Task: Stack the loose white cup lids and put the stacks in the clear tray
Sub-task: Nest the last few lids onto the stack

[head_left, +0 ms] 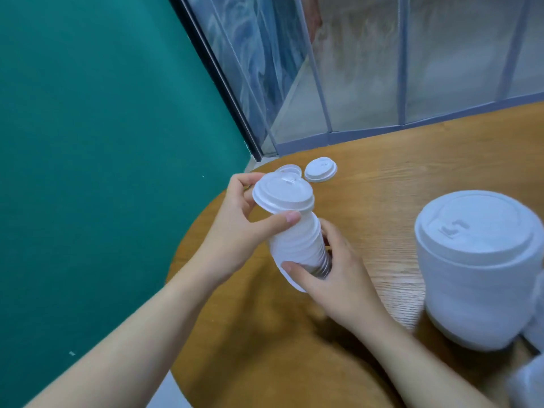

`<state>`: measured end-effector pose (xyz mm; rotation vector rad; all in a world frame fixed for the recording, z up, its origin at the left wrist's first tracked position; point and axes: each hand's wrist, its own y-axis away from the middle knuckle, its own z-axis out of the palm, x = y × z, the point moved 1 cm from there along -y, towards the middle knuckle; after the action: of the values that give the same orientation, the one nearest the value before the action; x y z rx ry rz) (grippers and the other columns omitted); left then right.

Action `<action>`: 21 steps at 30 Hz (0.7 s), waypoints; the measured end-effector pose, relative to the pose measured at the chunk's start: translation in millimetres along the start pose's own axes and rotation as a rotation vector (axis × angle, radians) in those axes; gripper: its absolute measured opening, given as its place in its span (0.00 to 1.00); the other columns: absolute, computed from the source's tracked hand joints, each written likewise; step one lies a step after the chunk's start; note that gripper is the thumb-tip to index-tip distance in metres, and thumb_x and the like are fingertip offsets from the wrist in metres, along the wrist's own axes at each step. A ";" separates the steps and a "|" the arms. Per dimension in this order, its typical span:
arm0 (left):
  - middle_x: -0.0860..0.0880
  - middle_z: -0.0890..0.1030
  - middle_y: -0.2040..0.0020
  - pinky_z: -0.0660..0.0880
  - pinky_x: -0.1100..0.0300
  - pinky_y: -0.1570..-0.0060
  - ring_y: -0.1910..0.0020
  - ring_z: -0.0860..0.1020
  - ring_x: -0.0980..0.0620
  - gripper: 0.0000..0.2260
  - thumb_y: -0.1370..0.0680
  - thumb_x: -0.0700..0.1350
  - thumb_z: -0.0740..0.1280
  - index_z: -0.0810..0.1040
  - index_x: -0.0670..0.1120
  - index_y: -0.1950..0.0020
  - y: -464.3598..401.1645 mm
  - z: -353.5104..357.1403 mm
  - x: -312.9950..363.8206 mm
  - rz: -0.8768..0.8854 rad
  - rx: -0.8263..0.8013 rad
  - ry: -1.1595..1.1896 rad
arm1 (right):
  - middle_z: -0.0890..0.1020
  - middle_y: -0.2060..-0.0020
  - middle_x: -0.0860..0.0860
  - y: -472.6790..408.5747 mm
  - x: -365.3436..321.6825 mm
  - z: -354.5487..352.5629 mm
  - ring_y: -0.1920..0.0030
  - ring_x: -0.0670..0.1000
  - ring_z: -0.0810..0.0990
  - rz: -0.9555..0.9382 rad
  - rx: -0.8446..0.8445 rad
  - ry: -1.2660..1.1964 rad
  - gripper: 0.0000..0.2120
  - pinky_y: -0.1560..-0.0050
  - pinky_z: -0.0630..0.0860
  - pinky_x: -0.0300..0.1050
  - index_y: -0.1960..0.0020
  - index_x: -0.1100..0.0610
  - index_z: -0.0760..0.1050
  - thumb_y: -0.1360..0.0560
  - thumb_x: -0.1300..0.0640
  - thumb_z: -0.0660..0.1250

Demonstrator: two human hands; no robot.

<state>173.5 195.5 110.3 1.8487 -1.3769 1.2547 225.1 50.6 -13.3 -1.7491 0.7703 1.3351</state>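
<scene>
A tall stack of white cup lids (297,240) is held tilted above the round wooden table (382,178). My right hand (332,278) grips the lower end of the stack. My left hand (235,231) pinches the top lid (282,195) between thumb and fingers, right on the stack's upper end. Two loose white lids lie on the table behind: one (320,169) in plain view, the other (290,169) partly hidden by the stack. A second, larger-looking stack of lids (477,266) stands close to the camera at the right. No clear tray is in view.
More white lids (530,378) are cut off at the bottom right corner. A green wall (103,142) is at the left. Panelled glass (368,69) runs behind the table. The table's left edge curves just under my left wrist.
</scene>
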 end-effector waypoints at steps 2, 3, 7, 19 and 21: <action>0.56 0.84 0.41 0.78 0.51 0.38 0.37 0.81 0.54 0.35 0.35 0.56 0.79 0.70 0.48 0.34 9.3 7.5 -13.3 -0.033 0.022 0.039 | 0.79 0.39 0.37 0.4 -0.7 0.2 0.37 0.45 0.78 -0.005 0.005 -0.006 0.35 0.38 0.78 0.55 0.30 0.35 0.68 0.34 0.35 0.75; 0.56 0.85 0.42 0.78 0.53 0.40 0.38 0.81 0.54 0.34 0.35 0.57 0.79 0.70 0.48 0.34 13.0 9.8 -19.7 -0.047 0.030 0.060 | 0.79 0.39 0.37 0.5 -1.2 0.3 0.37 0.44 0.78 -0.009 0.010 -0.007 0.34 0.38 0.78 0.54 0.31 0.34 0.68 0.34 0.34 0.75; 0.53 0.84 0.39 0.78 0.54 0.38 0.36 0.81 0.52 0.32 0.34 0.56 0.79 0.73 0.48 0.34 22.2 10.8 -39.6 -0.075 0.012 0.062 | 0.79 0.39 0.37 0.3 -0.5 0.5 0.37 0.44 0.78 -0.018 0.025 -0.002 0.34 0.38 0.78 0.53 0.31 0.35 0.68 0.33 0.34 0.76; 0.57 0.82 0.36 0.73 0.53 0.30 0.33 0.78 0.57 0.31 0.33 0.55 0.80 0.74 0.52 0.32 11.0 -10.1 -36.0 -0.045 -0.147 -0.193 | 0.78 0.38 0.36 0.4 0.3 -0.1 0.36 0.44 0.77 -0.021 0.012 0.015 0.34 0.37 0.78 0.53 0.30 0.35 0.68 0.32 0.36 0.78; 0.58 0.82 0.36 0.71 0.51 0.27 0.33 0.78 0.58 0.31 0.33 0.57 0.80 0.74 0.52 0.33 7.1 -14.4 -32.4 -0.036 -0.181 -0.256 | 0.78 0.38 0.36 0.3 -0.4 -0.4 0.36 0.44 0.77 -0.021 0.006 0.016 0.33 0.37 0.78 0.53 0.31 0.35 0.68 0.32 0.37 0.78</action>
<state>159.6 219.5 87.0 1.9460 -1.5267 0.8657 224.9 50.1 -13.0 -1.7601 0.7620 1.3051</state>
